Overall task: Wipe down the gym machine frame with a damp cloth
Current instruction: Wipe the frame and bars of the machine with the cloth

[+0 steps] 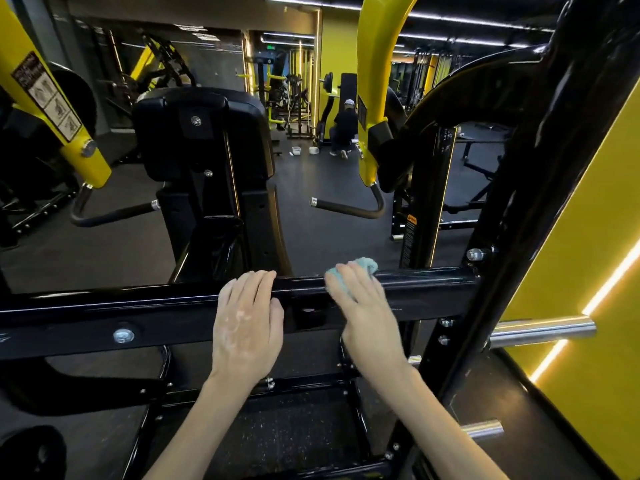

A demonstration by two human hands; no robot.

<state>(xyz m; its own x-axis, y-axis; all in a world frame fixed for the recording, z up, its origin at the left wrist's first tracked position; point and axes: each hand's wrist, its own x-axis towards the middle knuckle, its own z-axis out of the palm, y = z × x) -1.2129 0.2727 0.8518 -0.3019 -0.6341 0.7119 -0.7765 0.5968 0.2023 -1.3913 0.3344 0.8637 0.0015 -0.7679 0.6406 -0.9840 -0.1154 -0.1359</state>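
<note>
Wiping in hand, mid-bar: cloth (364, 265) pressed flat on top of black crossbar (426, 284) under straight fingers of right hand (365, 315), left hand (247, 320) laid open just beside it on the same bar, gripping nothing. Probably next, a slide rightward toward upright post (554, 150), easing off at bolt (476, 254) in that corner. Longer open run of bar to the left, past the steadying hand.

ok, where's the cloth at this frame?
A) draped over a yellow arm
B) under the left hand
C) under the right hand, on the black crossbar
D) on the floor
C: the teal cloth lies under the fingers of the right hand, pressed on the black crossbar, while the left hand rests bare on that bar.
</note>
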